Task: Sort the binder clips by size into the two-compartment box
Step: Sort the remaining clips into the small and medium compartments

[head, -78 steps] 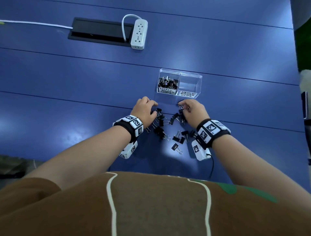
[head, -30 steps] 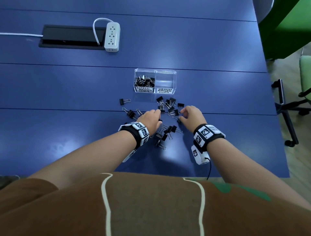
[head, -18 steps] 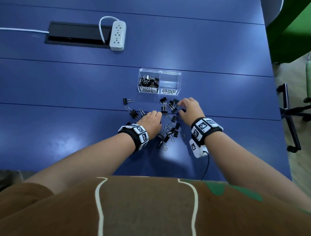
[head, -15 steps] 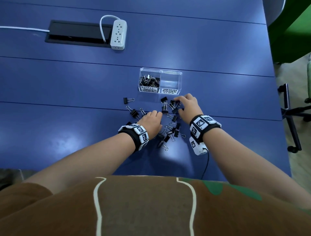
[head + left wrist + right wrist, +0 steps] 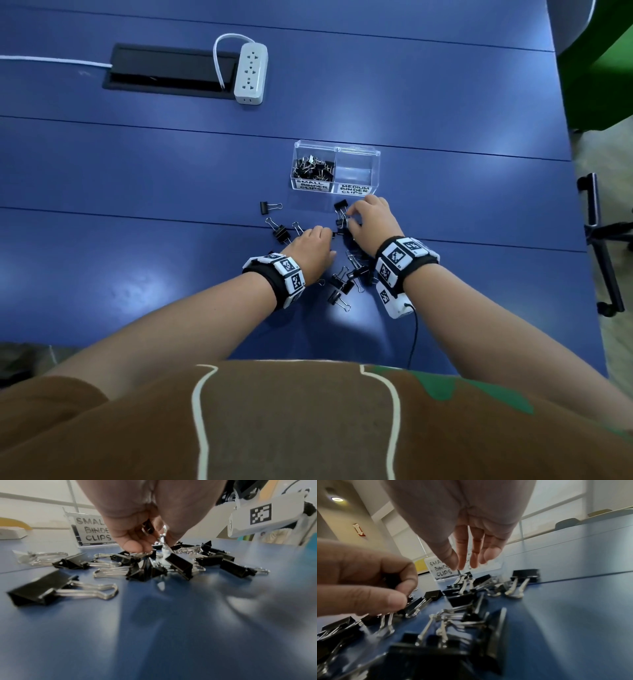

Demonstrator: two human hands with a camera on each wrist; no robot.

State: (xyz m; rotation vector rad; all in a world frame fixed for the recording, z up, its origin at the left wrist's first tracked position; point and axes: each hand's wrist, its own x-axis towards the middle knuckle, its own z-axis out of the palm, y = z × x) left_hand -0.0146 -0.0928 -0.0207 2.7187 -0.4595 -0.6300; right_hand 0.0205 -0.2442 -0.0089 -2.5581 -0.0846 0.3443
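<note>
Both hands work over a heap of black binder clips just in front of the clear box.

The left hand [image 5: 137, 520], the busier grip, has its fingers curled and pinching a small black binder clip with silver wire handles [image 5: 148, 527] above the heap, while the right hand [image 5: 471, 536] hovers with fingers straight and loosely spread, holding nothing. Under them the loose black folded-steel binder clips [image 5: 342, 284] lie scattered on the blue worktop [image 5: 137, 267], wire handles pointing every way, a few strays off to the left. Just beyond stands the clear plastic two-compartment box [image 5: 375, 161]: the left half, labelled SMALL BINDER CLIPS, holds a pile of clips; the right half is labelled MEDIUM BINDER CLIPS. Well apart, a white power strip [image 5: 251, 73] rests beside a black cable hatch [image 5: 164, 70].
</note>
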